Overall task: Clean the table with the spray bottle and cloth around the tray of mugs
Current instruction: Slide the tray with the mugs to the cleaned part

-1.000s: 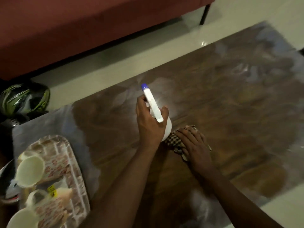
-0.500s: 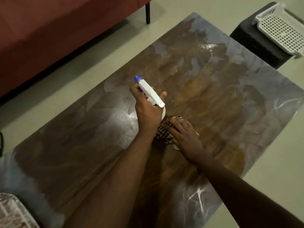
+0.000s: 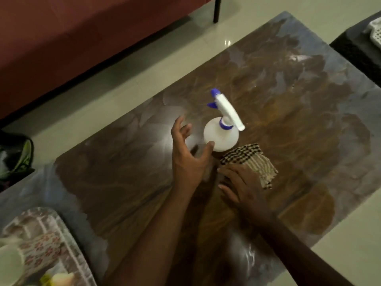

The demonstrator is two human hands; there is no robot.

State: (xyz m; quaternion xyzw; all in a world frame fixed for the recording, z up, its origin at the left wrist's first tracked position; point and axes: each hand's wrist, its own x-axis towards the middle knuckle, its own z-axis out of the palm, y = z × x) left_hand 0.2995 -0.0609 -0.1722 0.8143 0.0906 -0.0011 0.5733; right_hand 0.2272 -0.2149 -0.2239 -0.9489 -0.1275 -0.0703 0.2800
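A white spray bottle with a blue nozzle stands upright on the brown patterned table. My left hand is just to its left, fingers spread and relaxed, the thumb tip touching the bottle's side. Right of it, a checked cloth lies on the table. My right hand rests on the cloth's near part with fingers fairly straight. The patterned tray sits at the table's lower left corner, with a pale mug partly in view on it.
A red sofa runs along the far side, one dark leg on the pale floor. A dark stool with a white basket stands at the upper right. A green and black helmet lies at the left edge.
My left hand has let go of the spray bottle, which now stands on the table. The right hand stays on the cloth. The view swung back left, bringing the tray in.
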